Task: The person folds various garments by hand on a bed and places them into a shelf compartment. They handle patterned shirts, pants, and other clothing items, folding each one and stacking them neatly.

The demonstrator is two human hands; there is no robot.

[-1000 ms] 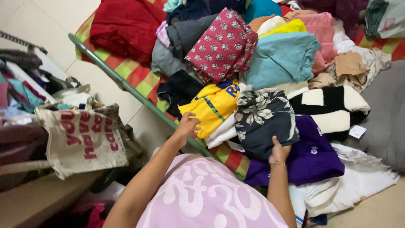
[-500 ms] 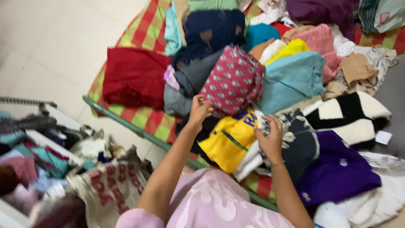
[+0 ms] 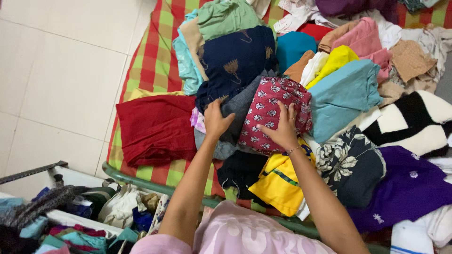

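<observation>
Right hand (image 3: 282,131) flat, fingers spread on maroon printed folded cloth (image 3: 275,113). Left hand (image 3: 215,120) at its 9 o'clock, grip closed on grey fabric (image 3: 238,110).

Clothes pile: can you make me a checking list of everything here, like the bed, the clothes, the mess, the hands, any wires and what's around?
Surface: checked red, green and yellow sheet on a bed with a green rail.
Job's things: folded maroon patterned cloth on the pile; grey garment beside it.
Clutter: red garment, navy cloth with gold motifs, light blue fold, yellow shirt, dark floral shirt, purple garment, black and white striped piece.
Hands: left hand on the grey garment; right hand flat on the maroon patterned cloth.
Cables: nothing seen.
Surroundings: pale floor tiles; more clothes heaped at lower left.
</observation>
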